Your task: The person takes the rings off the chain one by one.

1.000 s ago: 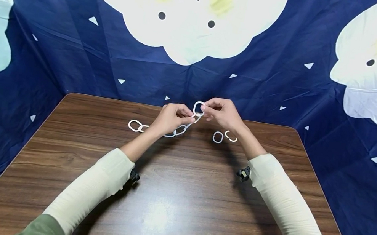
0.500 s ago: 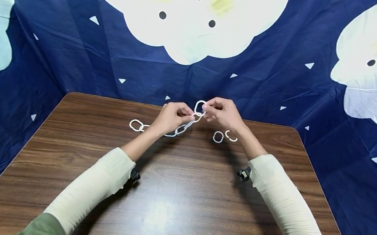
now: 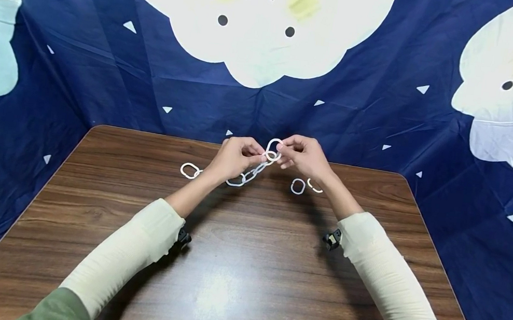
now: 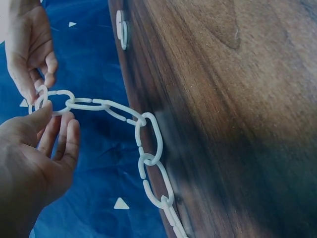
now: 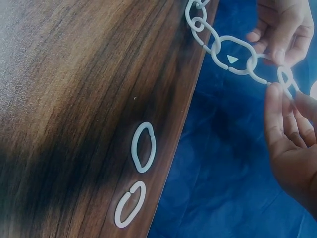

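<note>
In the head view my left hand [image 3: 236,156] pinches the end of a white plastic chain [image 3: 236,180] between thumb and fingers. My right hand [image 3: 305,154] pinches an oval white chain link [image 3: 274,140] that overlaps the chain's end link. Whether the two are fully hooked together is hard to tell. From the held end the chain slopes down to the table, and my left wrist hides part of it. The left wrist view shows several joined links [image 4: 159,144], each with a small slit. Both hands meet fingertip to fingertip in the right wrist view, partly covering the held link [image 5: 286,82].
Two loose white links, one nearer [image 3: 298,186] and one partly behind my right wrist [image 3: 313,186], lie on the brown wooden table [image 3: 248,242]. A blue cloth [image 3: 151,86] with cloud prints hangs behind the table's back edge.
My left hand has shifted slightly right and up, drawing the chain's far end a little rightward. The end link now overlaps more of the link in my right hand, which stays nearly in place.
</note>
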Demonstrator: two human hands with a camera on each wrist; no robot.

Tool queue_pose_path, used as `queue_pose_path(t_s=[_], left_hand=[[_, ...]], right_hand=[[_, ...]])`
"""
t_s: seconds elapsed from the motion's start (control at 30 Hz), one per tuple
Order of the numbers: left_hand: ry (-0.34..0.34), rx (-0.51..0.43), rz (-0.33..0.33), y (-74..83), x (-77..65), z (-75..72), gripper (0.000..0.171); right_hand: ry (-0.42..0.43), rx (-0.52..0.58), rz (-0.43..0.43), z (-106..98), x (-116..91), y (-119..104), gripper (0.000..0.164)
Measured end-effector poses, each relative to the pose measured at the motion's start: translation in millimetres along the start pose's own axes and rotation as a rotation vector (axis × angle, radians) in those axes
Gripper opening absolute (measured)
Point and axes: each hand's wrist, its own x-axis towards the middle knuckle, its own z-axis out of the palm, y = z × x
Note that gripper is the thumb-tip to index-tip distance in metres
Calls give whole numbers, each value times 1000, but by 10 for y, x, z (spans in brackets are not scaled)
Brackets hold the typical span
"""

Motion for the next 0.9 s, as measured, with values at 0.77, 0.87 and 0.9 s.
queue_pose_path(t_s=[0.77,0.87,0.9], left_hand=[[5,-10,12,48,48,-58,11],[7,-8,7,40,56,-67,13],[8,-8,7,39,58,-71,14]], right_hand=[[12,97,33,17,-60,116,35],[17,112,44,11,-66,135,36],[18,116,48,11,-67,140,36]])
